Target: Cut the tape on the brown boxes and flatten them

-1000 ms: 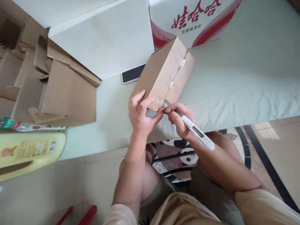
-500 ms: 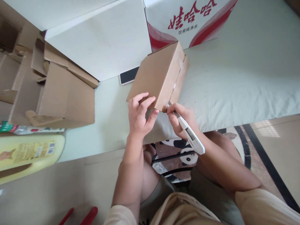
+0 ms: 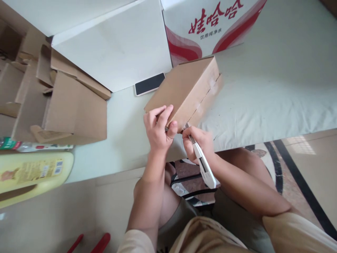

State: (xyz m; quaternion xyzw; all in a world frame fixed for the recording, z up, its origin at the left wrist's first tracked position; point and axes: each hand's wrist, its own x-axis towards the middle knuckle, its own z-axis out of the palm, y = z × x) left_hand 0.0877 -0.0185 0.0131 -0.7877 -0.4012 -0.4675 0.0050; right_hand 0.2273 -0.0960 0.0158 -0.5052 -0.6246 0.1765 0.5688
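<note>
At the bottom of the frame my knees and sleeves are cut off. My right hand [image 3: 198,140] has its fingers clenched around a white utility knife [image 3: 204,165]; its blade tip is hidden where it meets the near corner of the brown cardboard box [image 3: 184,88] at centre. My left hand [image 3: 158,128] grips that same corner, fingers curled over the edge. The box lies on the pale surface [image 3: 263,88]. Behind it a phone [image 3: 149,84] lies partly hidden under a white box [image 3: 113,49]; flattened cardboard [image 3: 65,105] lies at left.

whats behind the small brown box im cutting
Behind the small brown box stands a red-and-white carton, and a phone lies beside it. The carton's base is covered.
</note>
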